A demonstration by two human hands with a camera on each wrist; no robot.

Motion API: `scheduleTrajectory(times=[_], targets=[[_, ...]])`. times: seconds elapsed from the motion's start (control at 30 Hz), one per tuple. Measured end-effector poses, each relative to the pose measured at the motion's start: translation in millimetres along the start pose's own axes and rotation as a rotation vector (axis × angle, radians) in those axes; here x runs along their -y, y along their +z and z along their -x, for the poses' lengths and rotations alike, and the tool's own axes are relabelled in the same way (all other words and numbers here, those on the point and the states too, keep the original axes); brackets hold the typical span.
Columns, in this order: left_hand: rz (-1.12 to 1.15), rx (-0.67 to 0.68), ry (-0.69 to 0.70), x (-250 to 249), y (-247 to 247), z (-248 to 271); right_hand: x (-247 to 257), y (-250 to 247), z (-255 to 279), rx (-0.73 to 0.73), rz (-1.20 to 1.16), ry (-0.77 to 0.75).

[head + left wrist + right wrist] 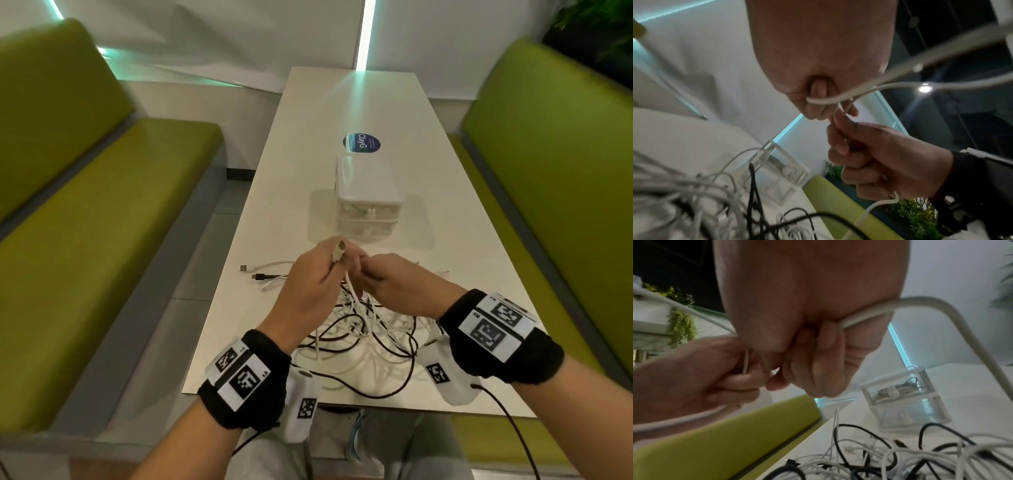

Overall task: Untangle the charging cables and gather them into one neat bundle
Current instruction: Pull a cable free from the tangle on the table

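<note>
Early going — the left hand pinches a white cable just below its plug, the right hand curls around its slack, while the tangled cables heap on the table — unbundled.

**Two hands close on one white cable above the tangle**

At upper centre the left hand fills the frame, its fingers curled round a white cable that runs off toward the upper right. Just below, at centre right, the right hand grips a white strand that leaves its fist downward. A blurred tangle of white and black cables covers the table at lower left, with a clear plastic box beyond it.
</note>
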State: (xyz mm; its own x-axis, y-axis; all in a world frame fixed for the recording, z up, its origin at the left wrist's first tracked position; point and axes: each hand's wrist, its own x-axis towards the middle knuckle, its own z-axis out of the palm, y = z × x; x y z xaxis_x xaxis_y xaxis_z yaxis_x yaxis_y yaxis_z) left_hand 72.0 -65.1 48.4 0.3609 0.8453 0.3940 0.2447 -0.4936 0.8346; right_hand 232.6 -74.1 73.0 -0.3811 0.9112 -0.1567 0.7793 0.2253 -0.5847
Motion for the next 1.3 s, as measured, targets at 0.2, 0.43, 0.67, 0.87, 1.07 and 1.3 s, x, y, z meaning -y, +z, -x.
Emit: scheduleTrajectory(times=[0.2,0.43,0.67,0.87,1.07,1.3], targets=[[0.065,-0.014,0.088,6.2,10.4,7.3,-7.5,13.0,-1.9,0.0,-0.008,-0.045],[-0.162,0.194,-0.062,50.5,-16.1,10.1,-37.3,41.9,-2.2,0.057,0.216,-0.006],[-0.668,0.228,-0.405,86.4,-81.5,7.3,-80.2,48.6,1.7,-0.047,0.237,0.069],[-0.616,0.213,-0.111,57.2,-36.7,10.0,-63.7,54.6,-8.8,0.024,0.335,0.096],[-0.806,0.544,-0.09,43.9,17.4,8.5,-47.5,56.7,-12.4,0.018,0.391,0.097],[-0.83,0.496,-0.086,53.5,2.5,6.0,-55.0,66.6,-13.9,0.048,0.232,0.052]])
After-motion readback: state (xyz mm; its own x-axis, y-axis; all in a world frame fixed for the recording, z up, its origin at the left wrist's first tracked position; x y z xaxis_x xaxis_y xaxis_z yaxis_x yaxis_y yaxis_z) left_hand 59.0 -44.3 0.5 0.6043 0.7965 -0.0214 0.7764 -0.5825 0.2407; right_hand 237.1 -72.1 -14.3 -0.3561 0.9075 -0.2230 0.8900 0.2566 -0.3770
